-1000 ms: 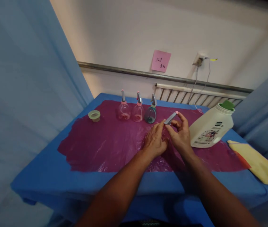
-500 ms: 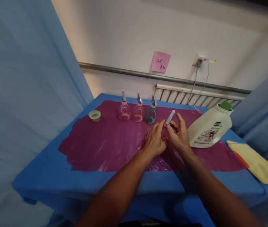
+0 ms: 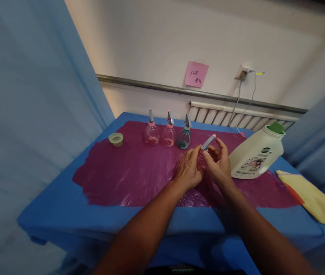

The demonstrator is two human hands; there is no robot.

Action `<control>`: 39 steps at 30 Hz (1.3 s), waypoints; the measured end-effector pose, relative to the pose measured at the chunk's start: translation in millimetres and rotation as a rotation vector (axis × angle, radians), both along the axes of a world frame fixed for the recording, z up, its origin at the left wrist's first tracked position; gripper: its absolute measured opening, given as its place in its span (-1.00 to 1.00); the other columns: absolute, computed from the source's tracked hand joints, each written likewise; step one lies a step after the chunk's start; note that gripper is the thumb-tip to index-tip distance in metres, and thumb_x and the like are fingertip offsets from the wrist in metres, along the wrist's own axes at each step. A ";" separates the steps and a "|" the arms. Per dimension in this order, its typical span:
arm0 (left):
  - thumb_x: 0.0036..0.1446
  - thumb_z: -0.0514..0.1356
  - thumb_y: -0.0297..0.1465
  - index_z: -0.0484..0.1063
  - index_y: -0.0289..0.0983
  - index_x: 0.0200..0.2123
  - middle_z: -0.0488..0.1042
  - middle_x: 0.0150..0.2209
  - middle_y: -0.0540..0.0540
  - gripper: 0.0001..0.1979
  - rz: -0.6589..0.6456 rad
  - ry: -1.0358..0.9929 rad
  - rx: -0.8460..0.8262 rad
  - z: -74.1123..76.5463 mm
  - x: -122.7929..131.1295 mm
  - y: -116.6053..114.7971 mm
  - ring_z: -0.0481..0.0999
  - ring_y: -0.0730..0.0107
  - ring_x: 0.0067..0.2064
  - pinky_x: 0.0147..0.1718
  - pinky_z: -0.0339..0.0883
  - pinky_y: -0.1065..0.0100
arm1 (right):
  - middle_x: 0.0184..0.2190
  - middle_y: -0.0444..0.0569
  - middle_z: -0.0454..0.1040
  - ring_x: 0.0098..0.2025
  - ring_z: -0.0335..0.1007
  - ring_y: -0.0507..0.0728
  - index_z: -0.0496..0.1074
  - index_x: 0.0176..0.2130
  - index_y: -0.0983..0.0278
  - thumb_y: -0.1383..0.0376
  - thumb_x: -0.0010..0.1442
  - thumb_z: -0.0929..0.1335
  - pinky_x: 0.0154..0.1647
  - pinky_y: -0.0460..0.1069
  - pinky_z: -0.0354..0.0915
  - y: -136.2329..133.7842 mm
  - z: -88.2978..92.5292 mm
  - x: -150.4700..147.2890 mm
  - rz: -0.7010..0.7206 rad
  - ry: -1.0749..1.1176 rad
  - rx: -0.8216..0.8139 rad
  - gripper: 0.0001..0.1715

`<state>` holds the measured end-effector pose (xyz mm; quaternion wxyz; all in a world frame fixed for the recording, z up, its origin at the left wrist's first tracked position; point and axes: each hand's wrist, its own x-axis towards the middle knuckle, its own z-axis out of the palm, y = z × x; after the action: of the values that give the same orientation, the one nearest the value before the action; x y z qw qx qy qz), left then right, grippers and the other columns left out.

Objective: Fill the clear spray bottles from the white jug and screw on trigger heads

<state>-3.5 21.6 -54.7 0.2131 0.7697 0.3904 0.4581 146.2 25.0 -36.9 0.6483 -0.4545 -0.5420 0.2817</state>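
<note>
Between my hands stands a spray bottle with a grey and pink trigger head (image 3: 208,142); its body is mostly hidden behind my fingers. My left hand (image 3: 189,169) wraps round the body from the left. At the collar, just under the head, my right hand (image 3: 219,162) has its thumb and fingers closed. Behind them three more spray bottles are lined up: a clear pink one (image 3: 151,135), another pink one (image 3: 168,136) and a teal one (image 3: 183,138). Each has some liquid low inside it. To the right of my right hand is a large white jug (image 3: 256,156) with a green piece in its mouth.
A small pale green cup (image 3: 116,139) is at the left on the purple plastic sheet (image 3: 122,172). The sheet lies over a blue-covered table (image 3: 56,206). A yellow cloth (image 3: 314,198) lies at the right edge. Behind are a pipe, a radiator (image 3: 216,114) and hanging cables.
The trigger head in my hands has turned and leans further to the right. My right hand has shifted slightly with it; my left hand keeps its hold. The view has moved a little.
</note>
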 end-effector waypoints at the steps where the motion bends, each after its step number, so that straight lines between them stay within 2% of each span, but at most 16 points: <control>1: 0.24 0.31 -0.46 0.12 -0.12 0.56 0.42 0.45 -0.26 -0.13 0.001 -0.004 0.005 0.5 0.2 -0.2 0.44 -0.03 0.49 0.50 0.35 -0.11 | 0.14 0.05 0.67 0.17 0.65 0.20 0.16 0.58 0.09 0.08 0.33 0.54 0.36 0.26 0.50 -2.5 1.4 1.5 0.017 -0.017 -0.002 0.02; 4: 0.23 0.30 -0.48 0.12 -0.13 0.56 0.42 0.44 -0.27 -0.13 0.005 -0.022 0.020 -0.1 1.6 0.5 0.45 -0.02 0.48 0.50 0.35 -0.09 | 0.13 0.06 0.69 0.19 0.66 0.22 0.16 0.60 0.10 0.09 0.36 0.53 0.35 0.25 0.51 -6.3 6.2 3.3 0.026 -0.077 0.005 0.01; 8: 0.25 0.31 -0.45 0.13 -0.16 0.55 0.42 0.44 -0.29 -0.15 0.024 0.004 0.017 -3.5 3.1 2.4 0.44 -0.05 0.48 0.49 0.36 -0.11 | -0.04 -0.02 0.70 0.03 0.67 0.21 0.27 0.51 0.13 0.10 0.25 0.60 0.21 0.22 0.57 -2.9 7.8 1.8 -0.063 -0.088 0.026 0.00; 11: 0.27 0.32 -0.43 0.12 -0.18 0.56 0.42 0.44 -0.31 -0.16 0.039 0.024 0.017 -4.8 2.4 2.4 0.44 -0.09 0.49 0.48 0.38 -0.13 | -0.12 -0.08 0.65 -0.05 0.64 0.19 0.32 0.46 0.14 0.09 0.20 0.63 0.18 0.22 0.57 -0.1 4.1 0.3 -0.113 -0.078 0.033 -0.02; 14: 0.31 0.32 -0.39 0.05 -0.19 0.60 0.40 0.48 -0.34 -0.12 0.038 0.019 0.023 -3.9 1.0 1.1 0.41 -0.11 0.52 0.50 0.35 -0.16 | 0.02 0.03 0.65 0.06 0.64 0.23 0.31 0.47 0.13 0.05 0.21 0.63 0.28 0.28 0.53 -0.9 -1.2 -0.7 -0.119 -0.101 0.006 0.00; 17: 0.30 0.33 -0.37 -0.04 -0.21 0.63 0.36 0.51 -0.40 -0.05 0.049 0.030 -0.005 -2.3 0.2 -0.3 0.38 -0.17 0.55 0.51 0.32 -0.23 | 0.17 0.11 0.65 0.17 0.64 0.27 0.27 0.52 0.09 0.01 0.31 0.57 0.37 0.35 0.49 -2.8 -5.1 -1.5 -0.080 -0.118 -0.009 -0.04; 20: 0.28 0.35 -0.37 -0.08 -0.21 0.65 0.36 0.52 -0.42 0.00 0.059 0.036 -0.038 -1.6 0.9 -0.6 0.38 -0.21 0.55 0.50 0.33 -0.27 | 0.12 0.11 0.68 0.16 0.65 0.28 0.27 0.52 0.10 0.01 0.36 0.53 0.36 0.37 0.49 -2.8 -5.7 -2.0 -0.071 -0.135 0.006 -0.10; 26: 0.31 0.34 -0.35 -0.06 -0.27 0.63 0.40 0.49 -0.47 -0.03 0.091 0.033 -0.030 -2.3 2.8 0.3 0.43 -0.20 0.52 0.48 0.36 -0.23 | -0.02 0.03 0.65 0.06 0.65 0.25 0.34 0.43 0.15 0.01 0.22 0.61 0.27 0.29 0.53 -2.2 -1.6 -4.8 -0.198 -0.153 0.017 -0.05; 31: 0.32 0.34 -0.33 -0.06 -0.27 0.63 0.35 0.53 -0.46 -0.04 0.093 0.044 -0.029 -3.4 3.0 1.5 0.41 -0.21 0.53 0.49 0.35 -0.23 | 0.02 0.03 0.62 0.09 0.62 0.24 0.32 0.44 0.17 -0.01 0.18 0.63 0.33 0.29 0.48 -4.0 0.1 -8.1 -0.219 -0.141 0.003 0.02; 34: 0.33 0.34 -0.33 -0.04 -0.28 0.63 0.36 0.52 -0.46 -0.05 0.119 0.051 -0.027 -3.5 3.2 2.0 0.41 -0.22 0.53 0.49 0.34 -0.25 | 0.01 0.07 0.64 0.09 0.61 0.28 0.33 0.44 0.20 -0.04 0.17 0.63 0.28 0.30 0.49 -2.8 1.0 -9.7 -0.228 -0.145 -0.024 0.04; 37: 0.34 0.34 -0.31 -0.01 -0.28 0.62 0.38 0.51 -0.46 -0.08 0.140 0.050 -0.011 -2.7 3.0 1.3 0.41 -0.22 0.52 0.48 0.34 -0.23 | -0.03 0.04 0.65 0.04 0.61 0.27 0.37 0.42 0.21 -0.03 0.15 0.64 0.22 0.28 0.50 0.3 2.0 -12.0 -0.237 -0.153 -0.019 0.01; 39: 0.37 0.32 -0.31 0.01 -0.28 0.62 0.37 0.50 -0.45 -0.11 0.146 0.051 0.001 -1.7 2.7 0.5 0.42 -0.21 0.50 0.47 0.35 -0.23 | -0.05 0.02 0.64 0.00 0.61 0.25 0.45 0.35 0.21 -0.03 0.14 0.63 0.20 0.25 0.50 1.8 2.8 -14.0 -0.238 -0.142 -0.013 -0.08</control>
<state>-0.8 22.1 -56.4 0.1686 0.7507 0.4504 0.4529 132.2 26.9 -34.1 0.6344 -0.5384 -0.5268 0.1734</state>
